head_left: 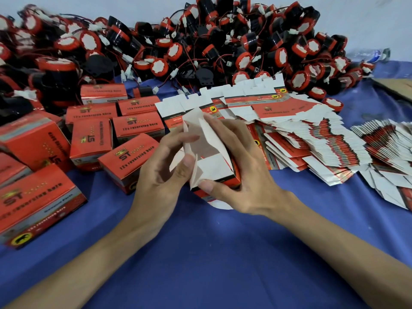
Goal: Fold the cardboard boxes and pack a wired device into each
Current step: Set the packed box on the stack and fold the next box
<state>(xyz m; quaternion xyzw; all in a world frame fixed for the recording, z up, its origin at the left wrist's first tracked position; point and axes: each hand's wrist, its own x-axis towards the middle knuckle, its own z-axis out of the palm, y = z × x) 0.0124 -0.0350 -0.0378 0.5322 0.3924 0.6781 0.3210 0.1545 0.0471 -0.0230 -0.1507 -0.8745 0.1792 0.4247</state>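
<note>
Both my hands hold one half-formed red and white cardboard box (209,161) just above the blue cloth. My left hand (165,166) pinches a white end flap with thumb and fingers. My right hand (236,170) wraps the box's right side, thumb on its near red edge. The box's white inside faces me and its flaps stand open. Flat unfolded boxes (296,134) lie fanned out behind and to the right. A big heap of black and red wired devices (223,47) with white connectors fills the back of the table.
Several closed red boxes (89,139) stand at the left, one large (38,204) near the front edge. A second fan of flat boxes (388,143) lies at far right. Blue cloth (211,253) covers the table. A plastic bottle (370,55) lies at back right.
</note>
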